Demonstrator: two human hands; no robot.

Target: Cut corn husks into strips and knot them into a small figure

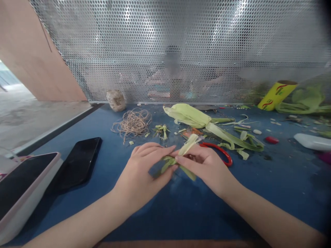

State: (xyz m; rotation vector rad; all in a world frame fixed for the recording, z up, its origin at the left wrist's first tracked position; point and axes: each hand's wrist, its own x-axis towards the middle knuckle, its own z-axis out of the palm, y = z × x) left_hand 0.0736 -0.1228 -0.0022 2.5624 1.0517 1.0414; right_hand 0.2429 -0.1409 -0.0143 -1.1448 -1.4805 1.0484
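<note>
My left hand (146, 167) and my right hand (204, 163) meet over the blue table (271, 179), both pinching a small folded bundle of green leaf strips (178, 156). One pale strip sticks up from between the fingers. Red-handled scissors (222, 151) lie just behind my right hand. A larger pale green leaf (188, 115) with long strips trailing right rests further back.
A black phone (77, 162) and a white-edged tablet (20, 187) lie at the left. A heap of rubber bands (133, 124) and a twine ball (116, 100) sit at the back, before a perforated metal screen (181, 44). A yellow roll (276, 94), more leaves and a white object (312, 141) are at right.
</note>
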